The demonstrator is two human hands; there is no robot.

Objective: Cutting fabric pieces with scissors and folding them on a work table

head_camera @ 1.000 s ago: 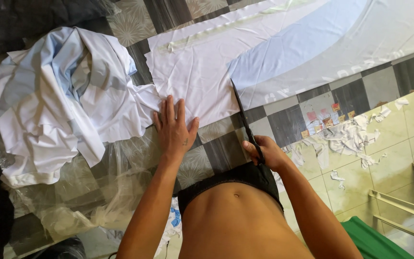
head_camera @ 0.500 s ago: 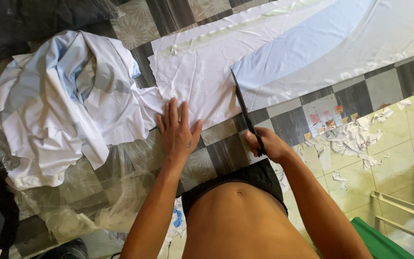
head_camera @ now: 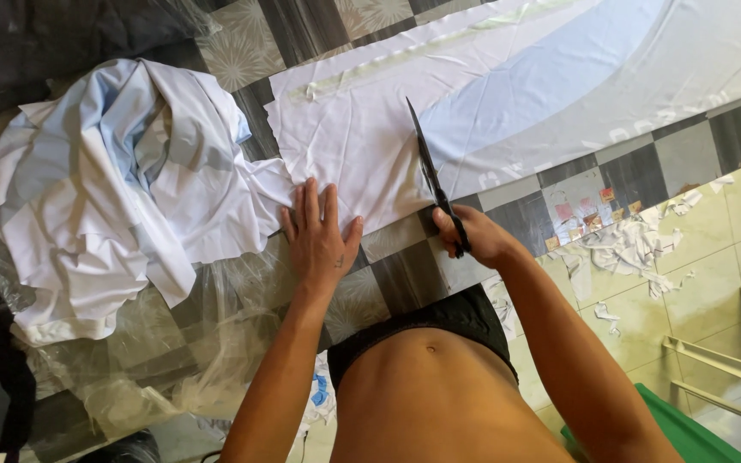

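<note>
Cutting white cloth (head_camera: 362, 146): right hand (head_camera: 473, 236), fingers gripping scissors (head_camera: 432, 176); left hand (head_camera: 319, 236), fingers apart, probably lets cloth slide, cut wanders.

Flat cloth (head_camera: 362, 146) under my left hand (head_camera: 319, 240): thin woven fabric, white, matt, smooth with fine creases; a pale blue panel farther along. Scissors (head_camera: 429, 171) in my right hand (head_camera: 473, 238): dark blades, dull sheen, look like metal. Heap of fabric pieces (head_camera: 105, 189): same soft white and pale blue cloth, rumpled. Desk (head_camera: 559, 193): glossy grey and dark checked covering with a flower pattern. Clear plastic sheet (head_camera: 216, 343): crinkled, shiny. Floor tiles (head_camera: 696, 257): glazed, pale, strewn with white scraps (head_camera: 619, 249) of cloth or paper.
</note>
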